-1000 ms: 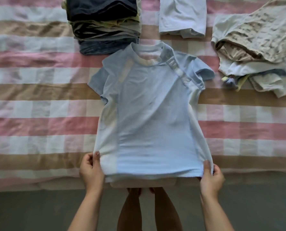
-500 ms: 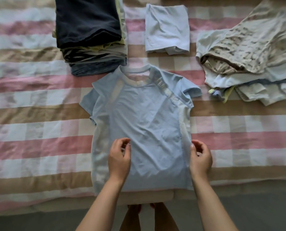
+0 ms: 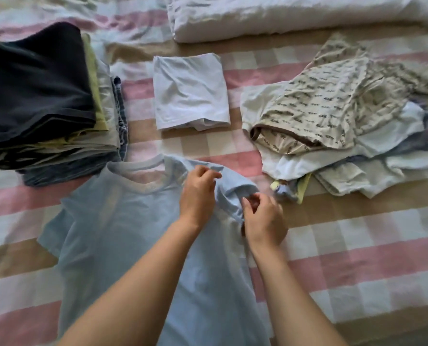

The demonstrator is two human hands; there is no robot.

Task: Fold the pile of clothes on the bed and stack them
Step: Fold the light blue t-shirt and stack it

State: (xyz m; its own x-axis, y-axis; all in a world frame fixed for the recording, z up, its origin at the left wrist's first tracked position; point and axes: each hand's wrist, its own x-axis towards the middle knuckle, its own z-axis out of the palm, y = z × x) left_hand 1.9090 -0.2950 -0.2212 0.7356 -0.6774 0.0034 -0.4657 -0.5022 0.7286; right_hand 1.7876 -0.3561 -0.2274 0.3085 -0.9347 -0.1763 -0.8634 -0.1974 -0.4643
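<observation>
A light blue T-shirt (image 3: 123,236) lies flat on the striped bed, neck toward the far side. My left hand (image 3: 198,196) pinches the shirt at its right shoulder. My right hand (image 3: 264,221) pinches the edge of the right sleeve, which is bunched up between both hands. A stack of folded clothes (image 3: 43,103) with a dark garment on top stands at the far left. A small folded white piece (image 3: 190,91) lies in the middle behind the shirt. A loose pile of unfolded clothes (image 3: 333,121) sits at the right.
The bed cover (image 3: 358,258) is checked in pink, beige and white. A white rolled duvet (image 3: 295,16) lies along the far edge. Bare cover shows to the right of the shirt and in front of the unfolded pile.
Both hands moved from the shirt's bottom hem up over its body to the right shoulder and sleeve, and took hold there. The view tilted up, so the duvet now shows.
</observation>
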